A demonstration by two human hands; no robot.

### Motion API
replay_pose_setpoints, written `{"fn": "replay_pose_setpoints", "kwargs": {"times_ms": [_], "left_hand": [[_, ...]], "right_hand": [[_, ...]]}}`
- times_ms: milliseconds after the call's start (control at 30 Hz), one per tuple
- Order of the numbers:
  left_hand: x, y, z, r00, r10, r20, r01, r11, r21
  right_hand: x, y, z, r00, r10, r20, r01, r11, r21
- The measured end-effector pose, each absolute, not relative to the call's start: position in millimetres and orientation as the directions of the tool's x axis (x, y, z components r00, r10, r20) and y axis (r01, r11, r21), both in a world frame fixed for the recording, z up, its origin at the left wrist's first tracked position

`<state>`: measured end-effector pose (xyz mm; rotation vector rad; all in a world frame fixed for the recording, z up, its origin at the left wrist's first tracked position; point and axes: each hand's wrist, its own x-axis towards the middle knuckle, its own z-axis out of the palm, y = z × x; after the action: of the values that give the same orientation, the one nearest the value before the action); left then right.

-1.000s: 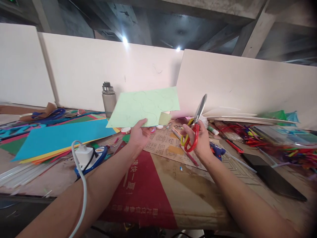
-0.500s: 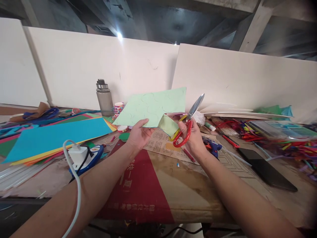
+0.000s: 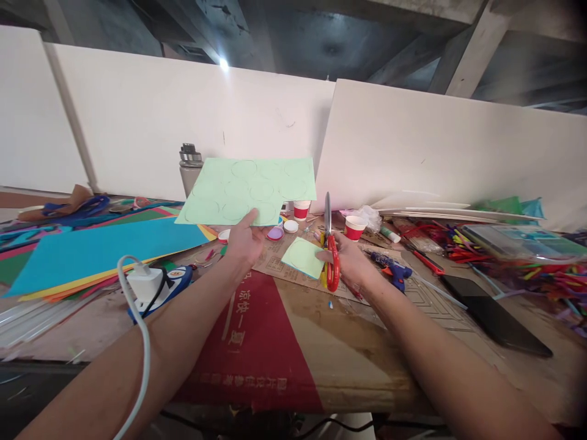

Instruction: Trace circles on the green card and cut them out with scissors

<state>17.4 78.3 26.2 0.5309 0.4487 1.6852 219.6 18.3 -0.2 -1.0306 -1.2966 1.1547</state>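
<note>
My left hand (image 3: 244,242) pinches the lower edge of a light green paper sheet (image 3: 243,190) with pencilled circles, held up above the table. My right hand (image 3: 349,264) grips red-and-yellow-handled scissors (image 3: 329,252), blades pointing up and closed, and also pinches a small cut-off piece of green paper (image 3: 303,258) beside the handles. The two pieces of paper are apart.
Cardboard with a red panel (image 3: 257,342) covers the table. Coloured paper sheets (image 3: 96,250) lie left, with a white charger and cable (image 3: 142,282). A grey bottle (image 3: 188,166), red paper cups (image 3: 354,227), a blue glue gun (image 3: 395,275), pipe cleaners (image 3: 518,256) and a dark tablet (image 3: 495,318) are around.
The small green piece has come away from the sheet. My left hand moved the sheet left; my right hand lowered with the scissors and the cut piece, blades now upright.
</note>
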Motion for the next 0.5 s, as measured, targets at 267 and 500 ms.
{"fn": "replay_pose_setpoints", "kwargs": {"times_ms": [267, 500], "left_hand": [[10, 85, 24, -0.191, 0.974, 0.119, -0.766, -0.224, 0.602], [2, 81, 20, 0.115, 0.983, 0.141, -0.733, -0.012, 0.680]], "right_hand": [[233, 25, -4, 0.033, 0.992, 0.125, 0.146, 0.119, -0.982], [255, 38, 14, 0.315, 0.896, 0.312, -0.135, 0.368, -0.920]]}}
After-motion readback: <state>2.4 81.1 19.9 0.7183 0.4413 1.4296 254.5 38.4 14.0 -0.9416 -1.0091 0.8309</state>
